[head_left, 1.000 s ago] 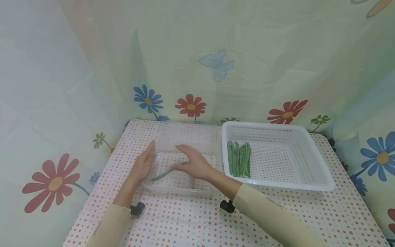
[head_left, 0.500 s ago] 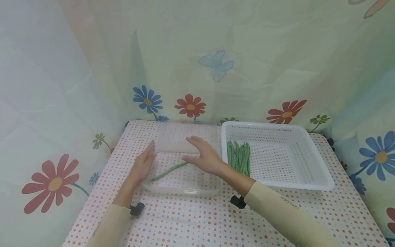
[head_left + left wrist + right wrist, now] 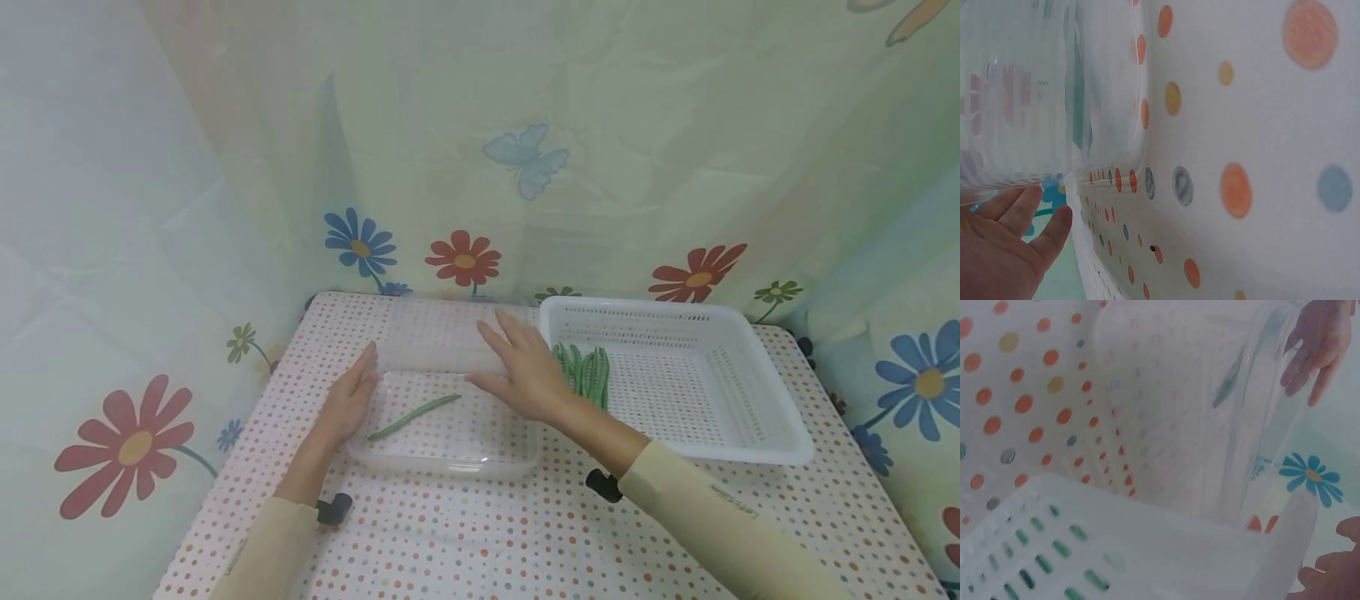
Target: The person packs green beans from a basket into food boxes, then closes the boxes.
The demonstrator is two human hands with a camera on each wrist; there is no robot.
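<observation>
One green bean [image 3: 414,417] lies slantwise in a clear plastic box [image 3: 450,463]. My left hand [image 3: 347,406] rests along the box's left side with its fingers extended; in the left wrist view its fingertips [image 3: 1054,234] are right at the box wall. Over the box's right edge, my right hand [image 3: 528,371] is spread and holds nothing, near the white basket [image 3: 765,417]. Several more green beans [image 3: 592,375] lie side by side at the basket's left end, partly hidden by my right hand and wrist.
A clear lid-like plastic sheet [image 3: 442,329] lies behind the box. The dotted tablecloth [image 3: 420,542] covers the table, and a flowered curtain [image 3: 615,167] hangs behind and at both sides.
My right hand has moved right and away from the bean in the box, toward the basket, uncovering the bean's right end. My left hand has stayed at the box's left side.
</observation>
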